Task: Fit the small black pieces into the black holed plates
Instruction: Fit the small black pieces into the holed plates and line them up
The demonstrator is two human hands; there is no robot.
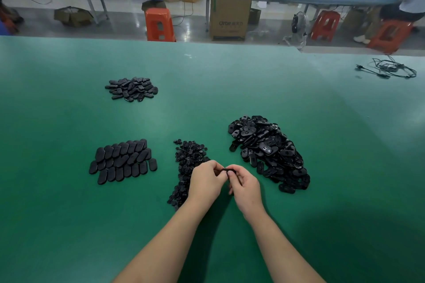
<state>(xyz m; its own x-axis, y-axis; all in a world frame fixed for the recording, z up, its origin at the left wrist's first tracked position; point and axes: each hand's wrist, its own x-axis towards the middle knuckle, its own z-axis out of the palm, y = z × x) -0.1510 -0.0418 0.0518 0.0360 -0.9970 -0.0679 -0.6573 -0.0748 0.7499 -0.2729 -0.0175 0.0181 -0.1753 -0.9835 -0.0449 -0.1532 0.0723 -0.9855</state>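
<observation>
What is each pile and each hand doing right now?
Left hand: fingers curled, pinching one end of the black plate.
Right hand: fingers curled, pinching the other end.
Black plate: held between both hands, off the table.
Small black pieces: loose heap, partly behind the left hand.
Holed plates: big jumbled heap on the right.
Rowed plates: laid flat in overlapping rows.
Far pile: small loose heap.
Cable: tangled, lying on the table.
</observation>
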